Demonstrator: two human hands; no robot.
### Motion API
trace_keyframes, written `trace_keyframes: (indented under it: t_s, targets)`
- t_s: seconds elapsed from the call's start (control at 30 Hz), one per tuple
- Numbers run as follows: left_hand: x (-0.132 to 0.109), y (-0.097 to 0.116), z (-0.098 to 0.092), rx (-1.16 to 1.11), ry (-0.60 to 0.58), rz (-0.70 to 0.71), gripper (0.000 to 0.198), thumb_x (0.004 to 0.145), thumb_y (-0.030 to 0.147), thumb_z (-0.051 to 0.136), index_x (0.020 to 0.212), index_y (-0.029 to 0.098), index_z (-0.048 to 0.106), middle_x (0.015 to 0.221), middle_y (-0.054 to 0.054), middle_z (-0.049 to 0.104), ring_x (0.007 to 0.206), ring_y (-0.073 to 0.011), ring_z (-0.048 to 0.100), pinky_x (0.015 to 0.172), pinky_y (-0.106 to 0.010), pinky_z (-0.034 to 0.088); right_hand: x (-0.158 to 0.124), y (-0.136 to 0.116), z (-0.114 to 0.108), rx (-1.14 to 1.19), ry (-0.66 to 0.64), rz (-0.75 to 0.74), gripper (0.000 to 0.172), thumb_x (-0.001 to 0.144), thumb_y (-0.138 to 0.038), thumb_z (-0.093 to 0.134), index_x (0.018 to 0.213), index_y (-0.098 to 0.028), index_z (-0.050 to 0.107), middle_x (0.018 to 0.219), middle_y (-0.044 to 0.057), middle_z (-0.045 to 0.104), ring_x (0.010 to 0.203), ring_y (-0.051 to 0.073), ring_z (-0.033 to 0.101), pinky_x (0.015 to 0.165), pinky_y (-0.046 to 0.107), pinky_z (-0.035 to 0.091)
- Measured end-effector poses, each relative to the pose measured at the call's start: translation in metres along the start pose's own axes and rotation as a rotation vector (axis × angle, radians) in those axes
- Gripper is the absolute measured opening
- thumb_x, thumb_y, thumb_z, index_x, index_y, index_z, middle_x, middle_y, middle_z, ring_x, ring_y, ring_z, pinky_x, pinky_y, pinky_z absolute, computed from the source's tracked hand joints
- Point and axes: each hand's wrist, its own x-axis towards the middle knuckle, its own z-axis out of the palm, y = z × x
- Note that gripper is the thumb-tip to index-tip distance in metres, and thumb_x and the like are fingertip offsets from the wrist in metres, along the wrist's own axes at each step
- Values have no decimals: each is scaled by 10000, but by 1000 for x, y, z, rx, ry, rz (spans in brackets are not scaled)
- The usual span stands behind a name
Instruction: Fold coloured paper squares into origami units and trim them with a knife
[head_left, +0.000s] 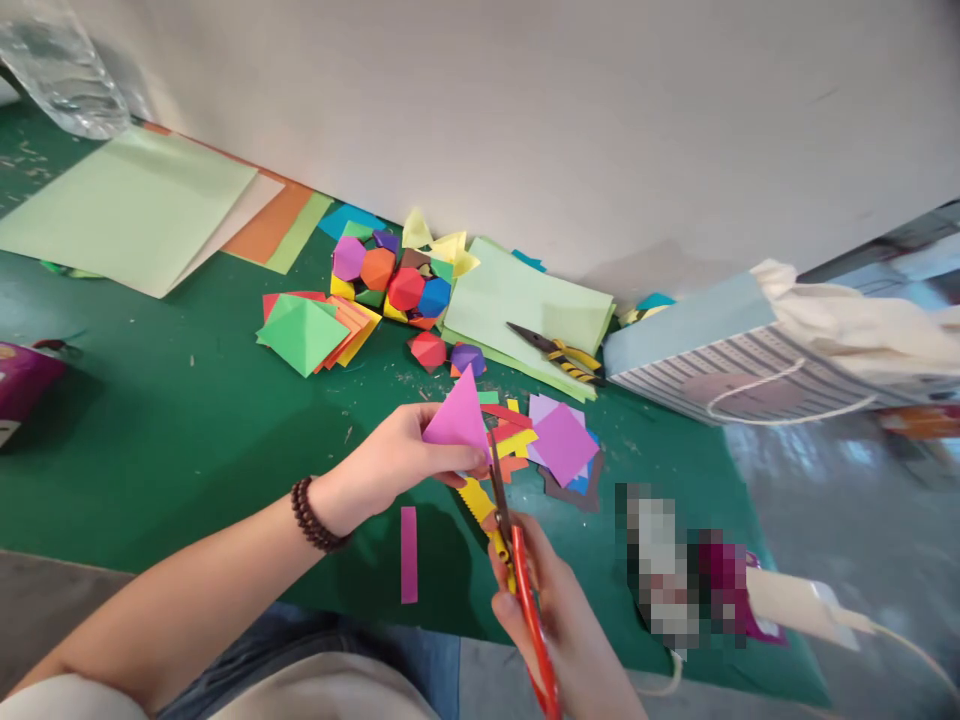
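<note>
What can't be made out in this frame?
Head view:
- Whatever lies on the table beside the right hand: covered by a pixelated patch.
- Scissors handles: cut off by the bottom edge.
- Clear plastic item: cropped at the top-left corner.
- Purple box: cut by the left edge.

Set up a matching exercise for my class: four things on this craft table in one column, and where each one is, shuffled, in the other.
Things
1. pink triangle
2. red scissors
3. pliers
4. pink strip

Places
A. lying flat on the green mat
B. held in the right hand
C. resting on the light green sheets
D. pinched in the left hand

Pairs: 1-D, 2-B, 3-C, 4-A
</note>
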Motion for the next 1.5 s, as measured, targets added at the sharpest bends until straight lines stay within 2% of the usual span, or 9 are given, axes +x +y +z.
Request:
trace_keyframes:
  t_s: [0.37,0.5,1.0,1.5]
  targets:
    - [1,-1,1,-53,14,-15,126,695,85,743,797,115,675,781,-46,729,692,-128,687,654,-232,577,0,4,5,52,-63,10,577,839,-667,508,1198,-215,498,707,-14,488,539,116,389,456,225,338]
    - [1,-3,1,-63,17,-7,129,689,74,745,787,112,670,743,-42,720,675,-126,683,670,-243,579,0,-1,10,86,-29,41,568,830,-676,517,1149,-206,507,684,-33,460,509,94,322,442,223,285]
    - [3,-7,1,-44,37,-9,118,685,57,732,778,110,683,743,-45,722,676,-122,684,694,-248,582,3,-7,13,132,-17,94,552,816,-689,540,1106,-221,517,653,-57,412,494,84,304,442,232,253]
    - [4,-6,2,-115,35,-25,122,674,36,737,756,111,686,734,-31,726,661,-116,692,651,-210,579,5,-12,17,99,25,84,508,838,-683,520,1052,-222,528,621,-63,415,455,79,310,406,227,248]
